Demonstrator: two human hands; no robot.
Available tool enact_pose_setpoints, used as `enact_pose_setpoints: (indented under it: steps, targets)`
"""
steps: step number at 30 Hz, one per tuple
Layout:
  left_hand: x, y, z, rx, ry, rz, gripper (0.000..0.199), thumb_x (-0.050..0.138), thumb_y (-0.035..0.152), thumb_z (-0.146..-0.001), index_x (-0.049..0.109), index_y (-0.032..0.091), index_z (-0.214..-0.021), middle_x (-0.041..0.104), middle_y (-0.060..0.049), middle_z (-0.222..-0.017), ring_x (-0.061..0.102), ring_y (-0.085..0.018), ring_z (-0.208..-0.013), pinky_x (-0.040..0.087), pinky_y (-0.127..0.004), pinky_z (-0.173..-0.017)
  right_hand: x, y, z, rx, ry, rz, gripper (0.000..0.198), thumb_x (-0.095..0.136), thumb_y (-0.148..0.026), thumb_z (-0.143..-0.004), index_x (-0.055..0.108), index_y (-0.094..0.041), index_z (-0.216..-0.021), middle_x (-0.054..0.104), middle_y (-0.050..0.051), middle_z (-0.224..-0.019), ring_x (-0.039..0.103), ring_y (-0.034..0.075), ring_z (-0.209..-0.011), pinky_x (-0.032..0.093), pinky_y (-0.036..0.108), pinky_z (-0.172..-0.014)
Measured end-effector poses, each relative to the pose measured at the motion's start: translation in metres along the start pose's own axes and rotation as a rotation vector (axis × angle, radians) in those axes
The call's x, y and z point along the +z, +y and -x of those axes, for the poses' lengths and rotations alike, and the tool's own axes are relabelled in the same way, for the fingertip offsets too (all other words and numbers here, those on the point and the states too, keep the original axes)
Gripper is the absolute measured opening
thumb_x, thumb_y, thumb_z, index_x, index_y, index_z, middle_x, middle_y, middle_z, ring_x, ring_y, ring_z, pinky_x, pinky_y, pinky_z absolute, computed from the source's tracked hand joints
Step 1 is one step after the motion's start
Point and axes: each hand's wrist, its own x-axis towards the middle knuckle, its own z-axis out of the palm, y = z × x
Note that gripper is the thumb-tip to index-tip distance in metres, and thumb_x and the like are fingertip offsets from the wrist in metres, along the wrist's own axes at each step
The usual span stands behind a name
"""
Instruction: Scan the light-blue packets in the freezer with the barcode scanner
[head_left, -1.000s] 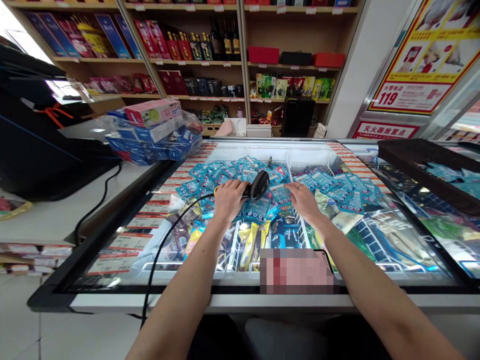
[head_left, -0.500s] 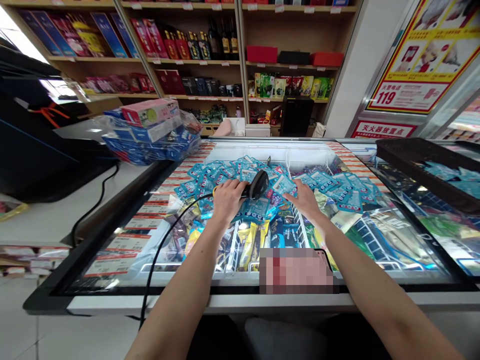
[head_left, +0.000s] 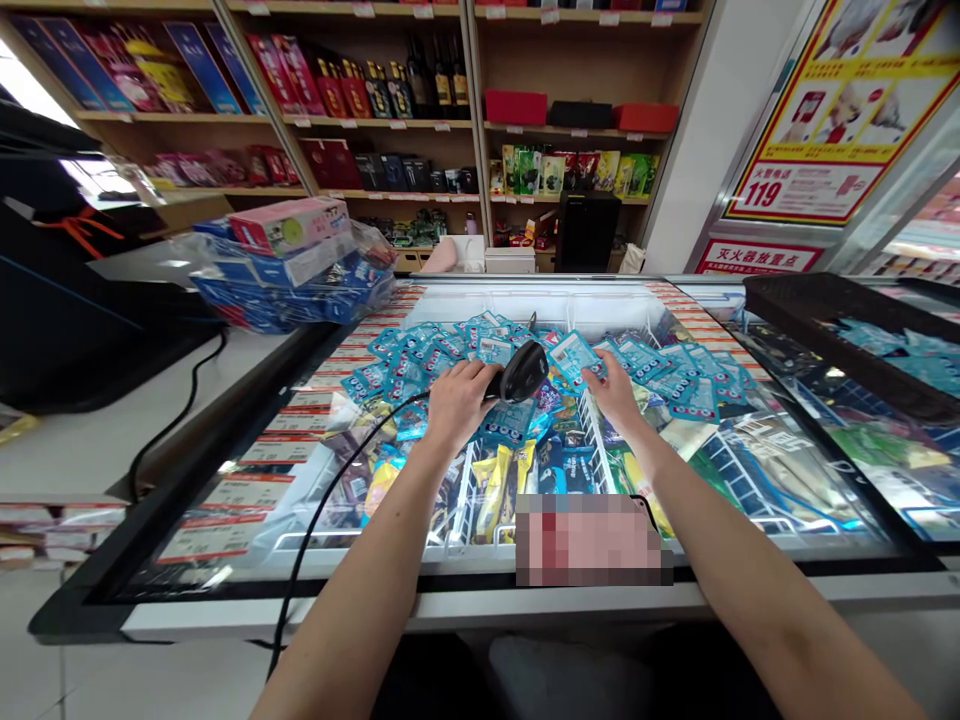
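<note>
My left hand is closed around the handle of a black barcode scanner, whose head points to the right. A black cable trails from it toward my body. My right hand pinches the right edge of a blue packet, which is tilted up with a white barcode patch showing. The scanner head and the held packet are close but apart. Many similar blue packets lie spread to the left, and another group lies to the right, all on the freezer's glass top.
Under the glass of the chest freezer are wire baskets with colourful ice-cream packs. A phone, blurred out, lies at the front edge. Plastic-wrapped boxes stand at left; a dark tray with blue packets sits at right. Stocked shelves rise behind.
My right hand has closed on the blue packet and lifted its edge, tilting it toward the scanner. My left hand still holds the scanner in nearly the same place. The view has shifted slightly.
</note>
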Motion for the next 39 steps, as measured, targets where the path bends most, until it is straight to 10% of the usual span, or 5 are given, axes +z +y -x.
enact_pose_setpoints:
  steps: [39]
  targets:
    - [0.0026, 0.0015, -0.0002, 0.062, -0.013, -0.009, 0.038, 0.062, 0.034, -0.082, 0.055, 0.023, -0.119, 0.065, -0.007, -0.103, 0.056, -0.025, -0.099, 0.041, -0.037, -0.079, -0.0017, 0.0008, -0.0012, -0.004, 0.022, -0.022, 0.043, 0.042, -0.043, -0.088, 0.049, -0.022, -0.125, 0.065, 0.008, -0.097, 0.061, 0.023, -0.072, 0.05, 0.041, -0.074]
